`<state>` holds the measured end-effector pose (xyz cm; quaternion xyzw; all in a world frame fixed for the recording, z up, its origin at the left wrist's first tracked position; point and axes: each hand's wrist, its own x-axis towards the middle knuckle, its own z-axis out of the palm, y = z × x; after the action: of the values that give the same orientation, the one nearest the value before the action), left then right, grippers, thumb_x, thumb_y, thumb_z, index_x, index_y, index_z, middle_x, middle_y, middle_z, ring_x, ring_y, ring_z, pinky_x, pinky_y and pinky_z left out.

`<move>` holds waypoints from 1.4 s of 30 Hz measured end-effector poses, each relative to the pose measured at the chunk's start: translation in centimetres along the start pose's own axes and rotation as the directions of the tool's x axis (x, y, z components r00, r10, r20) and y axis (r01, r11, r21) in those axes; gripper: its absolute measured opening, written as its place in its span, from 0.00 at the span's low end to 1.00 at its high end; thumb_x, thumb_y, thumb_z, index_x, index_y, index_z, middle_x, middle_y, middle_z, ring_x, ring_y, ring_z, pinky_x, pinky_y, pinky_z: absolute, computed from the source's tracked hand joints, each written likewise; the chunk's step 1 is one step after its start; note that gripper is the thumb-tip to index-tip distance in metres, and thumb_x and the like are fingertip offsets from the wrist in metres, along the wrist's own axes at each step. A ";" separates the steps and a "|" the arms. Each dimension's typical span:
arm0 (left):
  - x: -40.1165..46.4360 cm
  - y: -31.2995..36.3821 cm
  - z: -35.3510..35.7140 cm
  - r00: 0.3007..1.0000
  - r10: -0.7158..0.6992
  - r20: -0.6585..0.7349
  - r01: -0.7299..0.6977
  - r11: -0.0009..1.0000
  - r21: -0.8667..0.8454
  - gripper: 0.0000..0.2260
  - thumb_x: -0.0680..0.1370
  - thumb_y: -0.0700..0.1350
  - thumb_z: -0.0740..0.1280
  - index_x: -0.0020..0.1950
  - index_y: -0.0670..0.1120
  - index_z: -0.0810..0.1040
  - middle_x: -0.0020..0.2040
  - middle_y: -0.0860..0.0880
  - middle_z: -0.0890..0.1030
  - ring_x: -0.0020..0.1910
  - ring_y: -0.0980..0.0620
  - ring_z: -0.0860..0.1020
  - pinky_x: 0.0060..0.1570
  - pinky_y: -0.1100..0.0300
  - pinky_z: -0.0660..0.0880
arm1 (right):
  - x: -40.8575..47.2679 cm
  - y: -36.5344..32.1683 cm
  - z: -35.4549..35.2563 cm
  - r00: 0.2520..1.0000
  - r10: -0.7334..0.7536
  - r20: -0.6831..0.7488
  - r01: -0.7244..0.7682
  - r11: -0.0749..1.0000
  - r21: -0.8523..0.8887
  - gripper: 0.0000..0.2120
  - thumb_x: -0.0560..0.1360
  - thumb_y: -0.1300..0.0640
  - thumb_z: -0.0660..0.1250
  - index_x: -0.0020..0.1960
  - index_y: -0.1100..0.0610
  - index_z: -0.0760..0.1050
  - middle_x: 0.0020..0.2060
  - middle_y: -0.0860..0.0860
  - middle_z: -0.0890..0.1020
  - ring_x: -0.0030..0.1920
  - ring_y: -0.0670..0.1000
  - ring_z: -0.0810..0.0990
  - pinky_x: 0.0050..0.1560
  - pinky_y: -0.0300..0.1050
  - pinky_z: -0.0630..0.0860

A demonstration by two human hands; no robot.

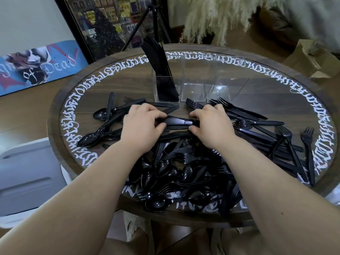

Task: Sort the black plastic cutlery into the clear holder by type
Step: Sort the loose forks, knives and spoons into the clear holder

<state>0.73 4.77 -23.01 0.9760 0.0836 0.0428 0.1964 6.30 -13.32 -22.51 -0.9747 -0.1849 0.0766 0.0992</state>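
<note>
Before the holder [191, 83] — left hand [141, 122], right hand [211, 124] pinch one knife [177, 122] | bare table [276, 92] far right

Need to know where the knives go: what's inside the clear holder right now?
The clear holder has black cutlery standing in its left compartment, apparently knives; their lower ends are too dark to tell. The middle and right compartments look empty.

Cutlery [184, 162]: black plastic, glossy, smooth. Holder [193, 89]: clear hard plastic, reflective walls. Surface [257, 92]: dark wood grain under a glossy clear top (white lettering round the rim). Box [311, 57]: matt brown cardboard.
</note>
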 end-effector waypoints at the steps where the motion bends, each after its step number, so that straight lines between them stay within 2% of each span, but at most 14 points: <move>1: 0.0 0.1 0.1 0.999 0.000 0.053 -0.002 0.999 0.040 0.14 0.76 0.55 0.67 0.62 0.57 0.78 0.62 0.56 0.73 0.66 0.47 0.63 0.64 0.49 0.64 | 0.0 0.0 0.0 1.000 0.000 0.005 0.000 1.000 -0.002 0.19 0.76 0.47 0.65 0.66 0.48 0.73 0.59 0.52 0.75 0.61 0.58 0.66 0.59 0.51 0.70; 4: -0.1 0.1 0.4 0.992 -0.039 0.117 0.023 0.991 0.134 0.21 0.76 0.60 0.65 0.68 0.59 0.72 0.66 0.56 0.69 0.69 0.48 0.59 0.65 0.48 0.60 | 0.0 0.2 -0.1 1.000 -0.002 -0.001 0.002 1.000 -0.011 0.16 0.76 0.47 0.66 0.63 0.47 0.75 0.58 0.52 0.75 0.60 0.58 0.66 0.58 0.50 0.70; 11: -0.1 0.2 0.4 0.990 -0.098 0.102 0.079 0.981 0.178 0.27 0.75 0.62 0.65 0.72 0.57 0.67 0.69 0.53 0.67 0.70 0.47 0.58 0.66 0.47 0.59 | -0.1 0.2 0.0 1.000 -0.021 -0.017 0.021 0.999 -0.030 0.11 0.76 0.50 0.65 0.58 0.48 0.77 0.56 0.50 0.76 0.61 0.57 0.67 0.56 0.50 0.69; 16: -0.1 0.4 0.4 0.989 -0.103 0.110 0.085 0.983 0.161 0.24 0.75 0.61 0.65 0.69 0.56 0.71 0.68 0.54 0.67 0.70 0.48 0.59 0.65 0.48 0.59 | 0.0 0.2 0.1 0.999 -0.036 0.006 0.036 0.999 0.000 0.15 0.76 0.48 0.66 0.62 0.47 0.76 0.57 0.50 0.75 0.60 0.56 0.66 0.58 0.52 0.69; 22: -0.1 0.4 0.5 0.992 -0.076 0.105 0.064 0.992 0.110 0.17 0.76 0.57 0.66 0.63 0.56 0.76 0.65 0.56 0.70 0.69 0.48 0.60 0.63 0.49 0.60 | 0.1 -0.1 0.3 0.999 -0.053 -0.004 0.053 0.998 -0.037 0.14 0.76 0.49 0.65 0.60 0.50 0.75 0.57 0.51 0.75 0.61 0.57 0.66 0.57 0.51 0.69; 26: -0.2 0.3 0.6 0.993 -0.089 0.083 0.079 0.990 0.115 0.19 0.76 0.57 0.65 0.66 0.57 0.74 0.66 0.55 0.70 0.69 0.47 0.61 0.63 0.48 0.61 | 0.2 -0.3 0.6 0.996 -0.083 -0.035 0.080 0.993 -0.088 0.14 0.78 0.49 0.63 0.61 0.51 0.75 0.57 0.51 0.76 0.61 0.56 0.67 0.56 0.51 0.69; 34: -0.3 0.0 0.1 0.993 -0.103 0.049 0.098 0.989 0.110 0.23 0.77 0.55 0.65 0.72 0.56 0.67 0.69 0.53 0.70 0.70 0.46 0.61 0.64 0.47 0.62 | 0.4 -0.7 1.3 0.993 -0.073 -0.094 0.065 0.995 -0.078 0.15 0.82 0.51 0.55 0.61 0.54 0.76 0.56 0.52 0.77 0.59 0.57 0.68 0.53 0.50 0.68; 37: -0.3 -0.1 0.0 0.993 -0.105 0.046 0.100 0.990 0.101 0.22 0.78 0.53 0.64 0.72 0.56 0.67 0.68 0.53 0.71 0.70 0.46 0.61 0.63 0.47 0.62 | 0.4 -0.6 1.3 0.994 -0.069 -0.088 0.062 0.995 -0.073 0.15 0.81 0.50 0.56 0.61 0.53 0.75 0.56 0.51 0.77 0.60 0.56 0.68 0.54 0.49 0.68; 42: -0.2 -0.3 -0.1 0.993 -0.093 0.075 0.086 0.992 0.094 0.16 0.79 0.52 0.64 0.67 0.56 0.74 0.66 0.54 0.74 0.69 0.48 0.62 0.62 0.48 0.62 | 0.5 -0.7 0.9 0.997 -0.064 -0.036 0.064 0.998 -0.005 0.15 0.78 0.45 0.61 0.59 0.51 0.77 0.55 0.50 0.78 0.61 0.55 0.67 0.57 0.50 0.68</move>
<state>0.46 5.02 -23.06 0.9801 0.1213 -0.0086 0.1567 6.32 -12.39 -23.33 -0.9697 -0.2146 0.0553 0.1029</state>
